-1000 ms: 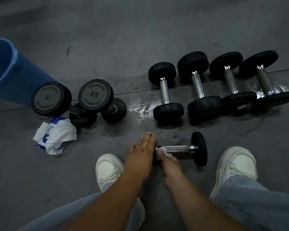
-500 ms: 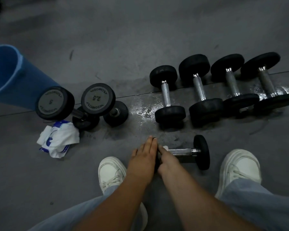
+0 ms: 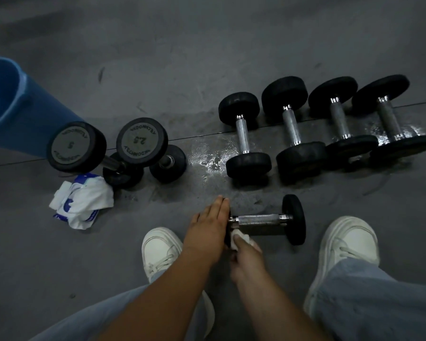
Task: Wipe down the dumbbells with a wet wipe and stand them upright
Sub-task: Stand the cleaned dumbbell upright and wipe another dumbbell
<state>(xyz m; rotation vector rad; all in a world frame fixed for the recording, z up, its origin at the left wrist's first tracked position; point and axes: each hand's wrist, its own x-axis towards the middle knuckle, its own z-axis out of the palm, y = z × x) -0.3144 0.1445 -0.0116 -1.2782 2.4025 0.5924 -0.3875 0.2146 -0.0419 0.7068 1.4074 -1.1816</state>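
Observation:
A small black dumbbell (image 3: 263,220) with a chrome handle lies on its side on the grey floor between my shoes. My left hand (image 3: 208,227) lies flat with straight fingers against its left weight, which it hides. Just below the handle's left end, my right hand (image 3: 244,252) pinches a white wet wipe (image 3: 236,238) against that weight. Several more dumbbells (image 3: 293,129) lie in a row behind. Two dumbbells (image 3: 142,142) stand upright at the left, marked 5 and 2.5.
A blue bin (image 3: 8,104) stands at the far left. A white and blue wipe packet (image 3: 83,201) lies crumpled in front of the upright dumbbells. Wet patches shine on the floor (image 3: 207,163) near the row. My white shoes (image 3: 349,239) flank the near dumbbell.
My right hand with the wipe has slid off the handle to the inner face of the left weight, baring the chrome handle. My left hand stays against the weight.

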